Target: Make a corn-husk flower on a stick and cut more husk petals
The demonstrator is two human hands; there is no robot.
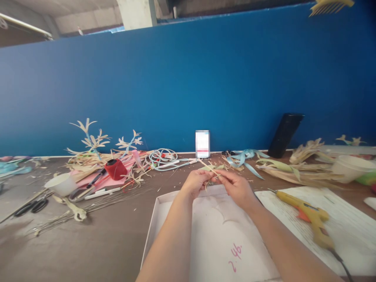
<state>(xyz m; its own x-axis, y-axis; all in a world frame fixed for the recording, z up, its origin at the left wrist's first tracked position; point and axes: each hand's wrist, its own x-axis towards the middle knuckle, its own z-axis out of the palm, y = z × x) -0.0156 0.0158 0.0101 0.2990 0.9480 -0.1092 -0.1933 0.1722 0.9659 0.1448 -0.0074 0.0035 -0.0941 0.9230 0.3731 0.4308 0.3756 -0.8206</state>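
Both forearms reach forward from the bottom of the view and slant inward, so the left hand [194,183] and the right hand [239,190] meet with fingertips nearly together. Each hand is closed in a pinch on a thin pale strip [209,168], which is held between them above the far edge of a shallow white box [211,252] with pink figures written inside. The box sits on a brown surface [117,243]. To its right, a yellow glue gun [315,221] lies on a printed sheet [352,239]; to its left are thin wires [70,217], black scissors [32,205], a white bowl [60,184] and a red spool [116,169]. Beyond, a lit screen [202,143] stands against a blue partition [188,86], with a concrete pillar [137,15] rising behind it.
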